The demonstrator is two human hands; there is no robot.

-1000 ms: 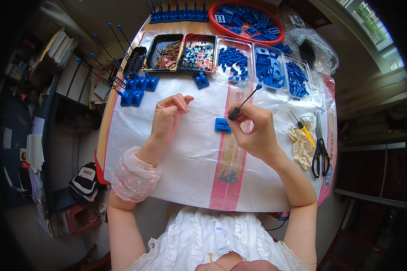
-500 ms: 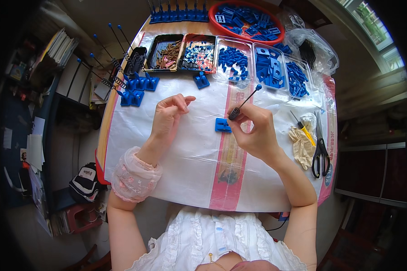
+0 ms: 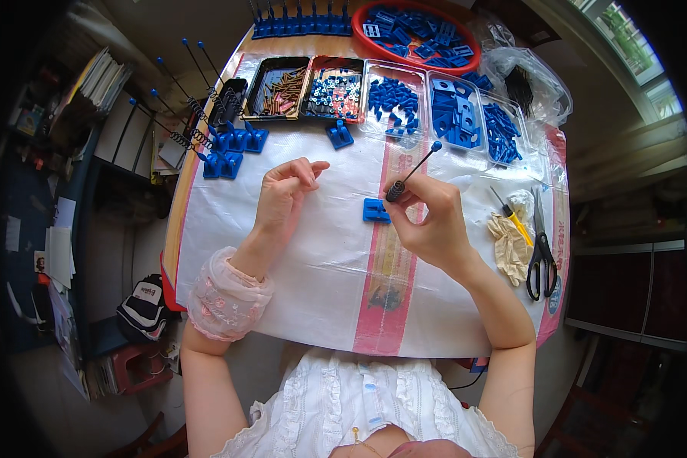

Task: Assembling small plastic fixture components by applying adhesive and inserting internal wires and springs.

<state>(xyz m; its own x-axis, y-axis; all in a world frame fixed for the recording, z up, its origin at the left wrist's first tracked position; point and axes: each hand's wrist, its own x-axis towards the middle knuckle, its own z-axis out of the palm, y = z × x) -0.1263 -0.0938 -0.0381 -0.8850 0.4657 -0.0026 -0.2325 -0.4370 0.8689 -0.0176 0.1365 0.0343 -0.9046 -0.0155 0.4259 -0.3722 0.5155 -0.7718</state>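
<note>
Between the thumb and fingers of my right hand (image 3: 433, 221) is a black coil spring with a thin rod (image 3: 418, 166). The rod slants up to the right and ends in a blue ball. Just left of those fingertips, a blue plastic base (image 3: 374, 211) lies on the sheet, its right edge close to my thumb. My left hand (image 3: 284, 191) hovers over the left part of the sheet, fingers loosely curled and one reaching out to the right. Nothing shows in it. Beyond it lies a blue base with an upright clip (image 3: 340, 135).
Along the back stand trays of brown screws (image 3: 288, 95), small nuts (image 3: 334, 90) and blue parts (image 3: 393, 103). A red basin (image 3: 414, 61) holds more blue pieces. Assembled spring pieces (image 3: 223, 166) stand left. Black scissors (image 3: 541, 263) and a yellow-handled tool (image 3: 517, 224) lie right.
</note>
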